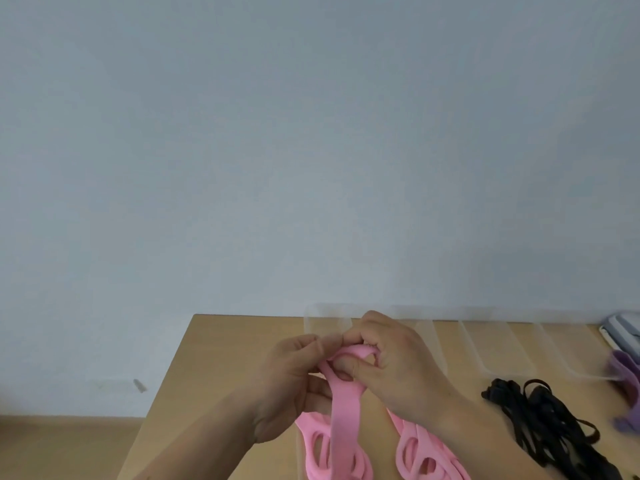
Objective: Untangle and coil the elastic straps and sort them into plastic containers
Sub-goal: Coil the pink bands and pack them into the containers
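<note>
A wide pink elastic strap (343, 407) hangs from both my hands above the wooden table (221, 344), its loops piled near the bottom edge of the view. My left hand (287, 382) pinches the strap's top end from the left. My right hand (398, 362) curls its fingers round the same end from the right. A tangle of black elastic straps (540, 420) lies on the table to the right. A purple strap (627, 375) shows at the right edge. Clear plastic containers (495, 348) stand in a row at the back.
The table's left edge runs diagonally down to the floor (62, 445). A plain pale wall (277, 133) fills the upper view. A grey-white object (623, 327) sits at the far right behind the containers. A clear container (322, 323) stands behind my hands.
</note>
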Demonstrator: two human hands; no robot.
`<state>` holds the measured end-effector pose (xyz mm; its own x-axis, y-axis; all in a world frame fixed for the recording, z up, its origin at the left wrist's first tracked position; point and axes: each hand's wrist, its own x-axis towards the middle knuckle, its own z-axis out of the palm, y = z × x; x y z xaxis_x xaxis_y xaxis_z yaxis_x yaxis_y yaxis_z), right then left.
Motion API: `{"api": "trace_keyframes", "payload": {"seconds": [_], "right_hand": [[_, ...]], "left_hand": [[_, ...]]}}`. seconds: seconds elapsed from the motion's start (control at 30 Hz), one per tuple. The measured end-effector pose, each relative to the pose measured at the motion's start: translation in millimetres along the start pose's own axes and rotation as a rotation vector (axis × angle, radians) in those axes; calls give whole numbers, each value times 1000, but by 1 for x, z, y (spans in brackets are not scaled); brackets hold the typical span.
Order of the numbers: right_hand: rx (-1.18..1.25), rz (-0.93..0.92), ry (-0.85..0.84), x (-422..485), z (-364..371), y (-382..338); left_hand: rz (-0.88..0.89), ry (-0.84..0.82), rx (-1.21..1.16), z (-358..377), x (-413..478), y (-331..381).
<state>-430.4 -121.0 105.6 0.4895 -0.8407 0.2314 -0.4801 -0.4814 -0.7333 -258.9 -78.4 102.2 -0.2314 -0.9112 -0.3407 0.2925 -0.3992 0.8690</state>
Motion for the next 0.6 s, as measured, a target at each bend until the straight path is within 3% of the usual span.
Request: {"api": "trace_keyframes", "payload": {"seconds": [0.17,0.37,0.6], "right_hand": [[272,192,1,-4,-7,5],[367,176,-58,-6,-2,5],[465,202,-110,-6,-3,-1]], "left_hand": [[112,54,58,-9,-2,4],[231,76,263,-11,-7,1],[365,178,334,-14,-12,-1]]}}
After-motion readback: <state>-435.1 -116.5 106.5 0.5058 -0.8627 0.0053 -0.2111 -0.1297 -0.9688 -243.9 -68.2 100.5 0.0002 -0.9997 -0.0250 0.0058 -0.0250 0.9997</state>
